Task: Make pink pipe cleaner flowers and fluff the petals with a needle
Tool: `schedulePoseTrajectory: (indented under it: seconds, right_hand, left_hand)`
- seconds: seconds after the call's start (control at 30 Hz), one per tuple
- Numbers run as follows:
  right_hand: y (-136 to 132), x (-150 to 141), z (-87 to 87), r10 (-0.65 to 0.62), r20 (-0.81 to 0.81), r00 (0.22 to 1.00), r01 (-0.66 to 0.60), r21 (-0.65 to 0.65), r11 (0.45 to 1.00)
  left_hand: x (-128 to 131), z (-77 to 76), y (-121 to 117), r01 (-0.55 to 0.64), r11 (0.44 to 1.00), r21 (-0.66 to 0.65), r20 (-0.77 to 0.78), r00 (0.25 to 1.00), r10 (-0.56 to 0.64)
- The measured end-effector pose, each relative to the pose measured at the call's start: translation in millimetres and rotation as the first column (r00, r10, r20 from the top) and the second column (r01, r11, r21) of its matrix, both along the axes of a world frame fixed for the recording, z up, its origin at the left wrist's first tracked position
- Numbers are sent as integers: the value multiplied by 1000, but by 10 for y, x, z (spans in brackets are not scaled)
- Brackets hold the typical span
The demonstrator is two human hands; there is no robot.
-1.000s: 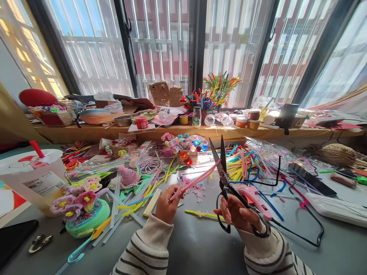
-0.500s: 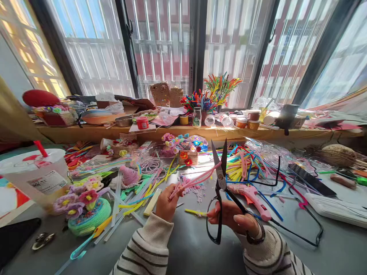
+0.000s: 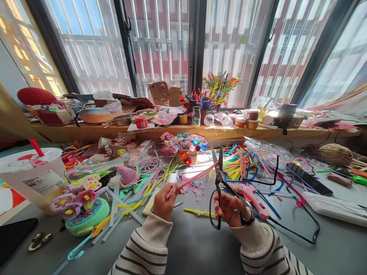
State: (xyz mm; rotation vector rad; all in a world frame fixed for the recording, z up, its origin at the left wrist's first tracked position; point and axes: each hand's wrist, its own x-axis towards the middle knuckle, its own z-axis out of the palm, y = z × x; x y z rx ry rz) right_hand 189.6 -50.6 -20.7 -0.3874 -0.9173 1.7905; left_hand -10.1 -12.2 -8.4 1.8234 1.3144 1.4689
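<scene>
My left hand (image 3: 163, 202) is closed around a small bundle of pink pipe cleaners (image 3: 197, 177), whose far ends point up to the right. In my right hand (image 3: 231, 210) are black-handled scissors (image 3: 219, 177), with fingers and thumb through the loops. The scissor blades stand partly apart and point upward. The tips of the pink bundle reach the blades; whether they lie between them I cannot tell. Small pink and lilac clippings (image 3: 196, 193) are scattered on the grey table behind my hands. A yellow strip (image 3: 197, 212) lies between my hands.
A pink glue gun (image 3: 252, 196) with a black cord lies right of the scissors. Behind it spreads a pile of coloured pipe cleaners (image 3: 241, 164). On the left stand a drink cup (image 3: 43, 183) and a flower-topped green piece (image 3: 88, 217). A cluttered wooden ledge (image 3: 160, 133) runs along the window.
The scissor blades have come closer together, and my right hand has turned and closed more around the handles. My left hand still holds the pink pipe cleaners. The view has shifted slightly.
</scene>
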Motion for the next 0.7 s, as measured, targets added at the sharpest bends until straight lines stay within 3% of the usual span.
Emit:
schedulePoseTrajectory:
  seconds: [0.1, 0.27, 0.43, 0.7]
  right_hand:
    - [-12, -18, 16, -35, -22, 999, 35, -25, 999]
    - [-94, -35, 92, -80, 39, 996, 78, 39, 996]
    - [-113, -22, 169, -65, 74, 995, 64, 26, 998]
    - [-33, -27, 67, -214, 291, 933, 195, 91, 977]
  left_hand:
    - [-3, 0, -1, -21, 1000, -4, -11, 1000, 21]
    - [-15, 9, -4, -41, 999, -3, -1, 999, 41]
    - [-27, -2, 11, -52, 998, -23, 12, 999, 52]
    - [-27, 0, 16, -55, 998, -14, 28, 998, 55]
